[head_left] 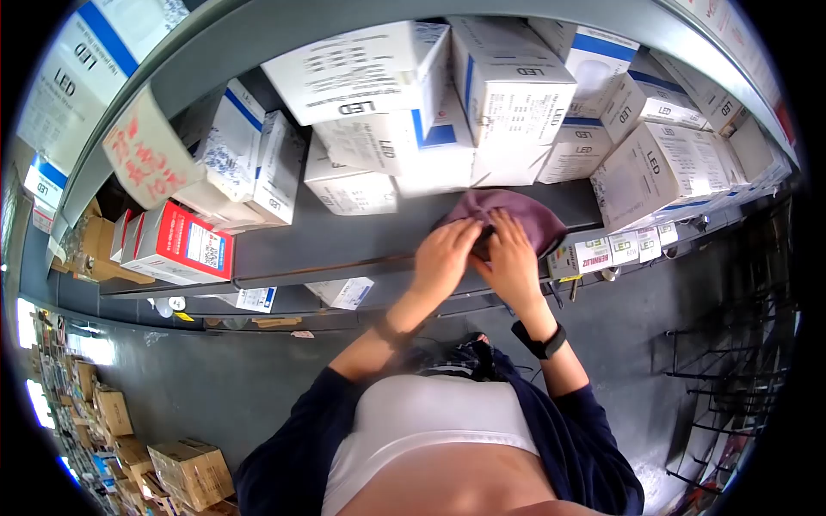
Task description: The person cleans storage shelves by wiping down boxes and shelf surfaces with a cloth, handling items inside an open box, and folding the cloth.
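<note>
A soft mauve fabric piece, apparently a cap, lies on the dark grey shelf in front of the white boxes. My left hand grips its near left side with bent fingers. Beside it, my right hand has its fingers curled over the middle of the same fabric. Between the two hands a small dark gap shows in the cap. Fingertips are partly hidden in the folds. A black band is around my right wrist.
White LED boxes are stacked behind the cap, with more LED boxes to the right. A red and white box and a hand-marked cardboard flap are at left. Cartons stand on the floor; black metal racks are at right.
</note>
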`<state>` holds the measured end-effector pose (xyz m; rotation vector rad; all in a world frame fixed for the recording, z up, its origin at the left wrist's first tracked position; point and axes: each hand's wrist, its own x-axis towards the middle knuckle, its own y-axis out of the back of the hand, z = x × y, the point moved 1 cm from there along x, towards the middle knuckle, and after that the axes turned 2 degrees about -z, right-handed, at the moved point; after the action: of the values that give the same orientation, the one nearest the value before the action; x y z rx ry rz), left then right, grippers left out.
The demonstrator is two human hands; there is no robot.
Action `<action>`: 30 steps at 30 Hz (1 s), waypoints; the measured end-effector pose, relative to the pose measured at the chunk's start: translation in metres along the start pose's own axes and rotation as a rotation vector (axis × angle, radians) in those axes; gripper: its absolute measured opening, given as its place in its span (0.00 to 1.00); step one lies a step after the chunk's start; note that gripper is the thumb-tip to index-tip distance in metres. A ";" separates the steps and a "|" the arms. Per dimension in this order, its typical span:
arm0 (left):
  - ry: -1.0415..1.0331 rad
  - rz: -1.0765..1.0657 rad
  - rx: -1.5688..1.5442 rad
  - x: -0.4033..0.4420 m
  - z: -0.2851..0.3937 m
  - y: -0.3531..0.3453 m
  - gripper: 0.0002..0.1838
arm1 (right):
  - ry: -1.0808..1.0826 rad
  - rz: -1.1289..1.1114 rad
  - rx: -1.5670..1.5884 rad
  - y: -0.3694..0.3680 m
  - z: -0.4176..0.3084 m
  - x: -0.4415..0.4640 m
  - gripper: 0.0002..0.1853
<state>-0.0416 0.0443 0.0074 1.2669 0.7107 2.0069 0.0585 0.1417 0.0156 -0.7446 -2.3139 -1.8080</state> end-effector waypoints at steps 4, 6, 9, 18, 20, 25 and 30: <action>0.166 0.068 0.107 -0.045 -0.048 0.062 0.22 | 0.261 -0.053 0.258 -0.038 -0.051 0.042 0.30; 0.227 0.121 0.158 -0.072 -0.068 0.087 0.22 | 0.334 -0.131 0.296 -0.051 -0.084 0.057 0.32; 0.320 0.184 0.210 -0.109 -0.088 0.119 0.22 | 0.468 -0.106 0.335 -0.076 -0.131 0.068 0.32; 0.237 0.161 -0.049 -0.130 -0.116 0.155 0.21 | 0.382 -0.039 0.227 -0.095 -0.176 0.064 0.27; 0.408 0.270 -0.254 -0.127 -0.121 0.153 0.21 | 0.378 -0.024 0.224 -0.098 -0.174 0.063 0.25; 0.410 0.249 -0.016 -0.101 -0.135 0.136 0.27 | 0.361 -0.020 0.242 -0.099 -0.164 0.058 0.21; 0.531 0.118 -0.179 -0.077 -0.122 0.108 0.34 | 0.350 -0.019 0.268 -0.074 -0.120 0.034 0.25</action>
<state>-0.1543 -0.0960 -0.0040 0.6844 0.6835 2.4752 -0.0285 0.0268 -0.0024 -0.3367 -2.2633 -1.4512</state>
